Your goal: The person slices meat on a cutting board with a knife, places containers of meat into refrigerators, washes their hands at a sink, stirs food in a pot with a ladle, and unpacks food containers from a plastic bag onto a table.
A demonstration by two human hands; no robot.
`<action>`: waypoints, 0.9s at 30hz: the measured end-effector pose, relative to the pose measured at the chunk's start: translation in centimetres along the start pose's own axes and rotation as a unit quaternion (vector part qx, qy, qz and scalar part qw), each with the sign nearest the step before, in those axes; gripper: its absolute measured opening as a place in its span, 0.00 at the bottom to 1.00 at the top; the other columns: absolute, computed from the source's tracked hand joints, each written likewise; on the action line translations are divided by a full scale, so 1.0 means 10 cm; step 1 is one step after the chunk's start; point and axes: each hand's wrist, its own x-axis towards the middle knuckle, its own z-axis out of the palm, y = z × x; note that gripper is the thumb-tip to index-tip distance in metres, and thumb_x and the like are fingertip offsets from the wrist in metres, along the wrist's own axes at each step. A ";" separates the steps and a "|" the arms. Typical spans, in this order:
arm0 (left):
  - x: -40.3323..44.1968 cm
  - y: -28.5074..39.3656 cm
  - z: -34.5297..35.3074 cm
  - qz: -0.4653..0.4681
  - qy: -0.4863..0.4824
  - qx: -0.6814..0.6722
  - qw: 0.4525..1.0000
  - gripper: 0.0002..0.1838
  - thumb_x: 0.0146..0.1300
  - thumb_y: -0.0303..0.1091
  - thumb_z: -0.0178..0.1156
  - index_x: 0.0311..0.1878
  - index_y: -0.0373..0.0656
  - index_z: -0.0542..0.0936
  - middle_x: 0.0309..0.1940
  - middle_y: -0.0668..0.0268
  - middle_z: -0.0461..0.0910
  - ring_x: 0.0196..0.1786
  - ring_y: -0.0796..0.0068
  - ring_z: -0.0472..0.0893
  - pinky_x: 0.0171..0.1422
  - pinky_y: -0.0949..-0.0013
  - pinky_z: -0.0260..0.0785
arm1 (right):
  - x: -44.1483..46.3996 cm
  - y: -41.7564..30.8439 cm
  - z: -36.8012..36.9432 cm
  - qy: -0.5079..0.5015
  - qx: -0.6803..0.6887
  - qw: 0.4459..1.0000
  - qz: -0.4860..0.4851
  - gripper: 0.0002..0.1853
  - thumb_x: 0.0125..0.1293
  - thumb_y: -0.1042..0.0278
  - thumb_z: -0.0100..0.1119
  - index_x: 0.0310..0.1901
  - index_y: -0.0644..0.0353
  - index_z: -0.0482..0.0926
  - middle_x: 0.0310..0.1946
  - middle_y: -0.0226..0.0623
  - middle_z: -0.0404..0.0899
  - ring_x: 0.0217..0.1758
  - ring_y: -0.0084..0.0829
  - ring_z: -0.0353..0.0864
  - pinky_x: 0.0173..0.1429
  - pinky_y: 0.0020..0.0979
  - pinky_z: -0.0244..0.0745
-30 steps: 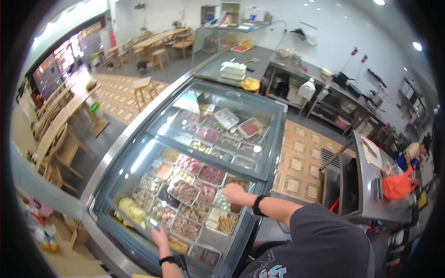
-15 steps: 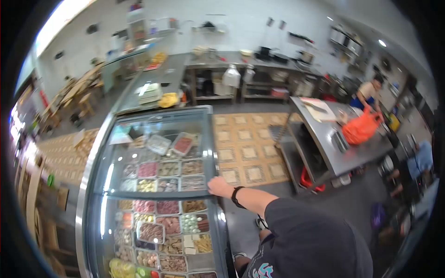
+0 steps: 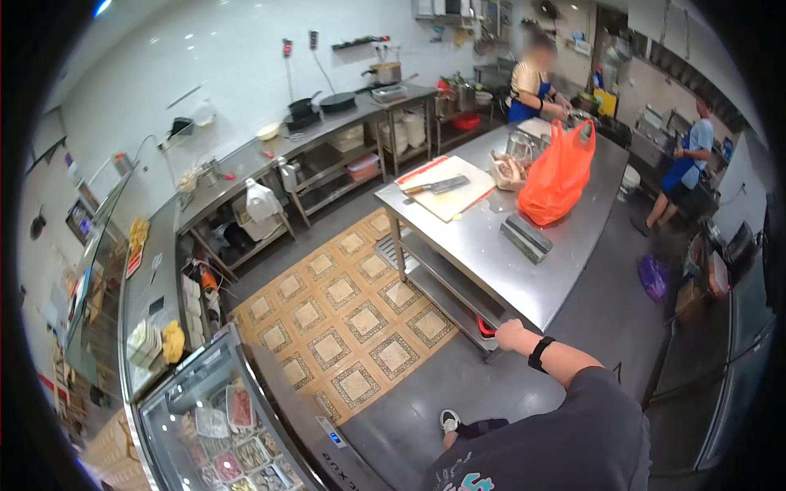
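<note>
Our R. (right) hand (image 3: 512, 335) is just beside the near corner of the steel desk (image 3: 483, 254), arm out, black band (image 3: 540, 352) on the wrist. Grip: fingers look curled in, but the palm side's hidden, so we can't tell if it's holding anything, or if it's touching the corner. Our left hand's out of view.

On the desk, the cleaver (image 3: 449, 185) lies flat on the white board (image 3: 456, 203), prob. to keep blade & work off bare steel. The orange bag (image 3: 557, 184) stands upright w/ its handles up, prob. b/c it's full enough to hold itself & easy to lift that way. Just beside it: a grey block (image 3: 526, 237) (can't ID) & some bagged food (image 3: 509, 170).

Around us: the case (image 3: 295, 409) is lower left, its food tubs (image 3: 241, 405) set side by side under glass, prob. for quick sorting & viewing. A red item (image 3: 485, 327) sits low under the desk, near our hand, mostly hidden.

In the way: the desk corner juts toward us, & the orange bag partly blocks our view of the far end, where a co-worker (image 3: 532, 86) in a blue apron stands. The purple bag (image 3: 653, 277) lies on the floor, well apart, R. of the desk.
</note>
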 end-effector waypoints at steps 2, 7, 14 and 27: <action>0.10 0.41 0.59 0.007 -0.030 -0.015 0.999 0.17 0.65 0.41 0.45 0.52 0.41 0.66 0.36 0.60 0.76 0.39 0.68 0.76 0.41 0.69 0.67 | 0.01 0.15 -0.09 -0.045 0.059 0.997 -0.016 0.21 0.53 0.50 0.54 0.38 0.59 0.81 0.37 0.43 0.80 0.41 0.42 0.79 0.43 0.40 0.74; 0.48 1.29 1.88 0.016 -0.078 -0.039 0.996 0.15 0.65 0.39 0.45 0.50 0.41 0.67 0.36 0.62 0.76 0.39 0.69 0.76 0.39 0.69 0.67 | 0.79 0.11 0.03 0.024 0.150 0.982 -0.109 0.17 0.53 0.55 0.51 0.33 0.59 0.81 0.31 0.44 0.80 0.37 0.43 0.80 0.40 0.43 0.74; 1.62 2.51 3.33 0.067 -0.152 -0.035 0.986 0.12 0.65 0.38 0.44 0.46 0.41 0.69 0.35 0.64 0.76 0.39 0.70 0.77 0.36 0.69 0.68 | 1.51 0.80 -0.51 0.140 0.553 0.821 -0.001 0.17 0.55 0.52 0.54 0.33 0.61 0.80 0.27 0.42 0.80 0.30 0.40 0.79 0.36 0.36 0.73; 2.01 4.66 5.88 0.172 -0.315 -0.014 0.933 0.22 0.61 0.40 0.54 0.56 0.41 0.66 0.55 0.54 0.67 0.53 0.59 0.70 0.56 0.60 0.65 | 3.44 3.89 -1.90 0.372 0.877 0.230 0.199 0.18 0.62 0.59 0.51 0.46 0.65 0.71 0.37 0.39 0.75 0.40 0.34 0.76 0.42 0.32 0.75</action>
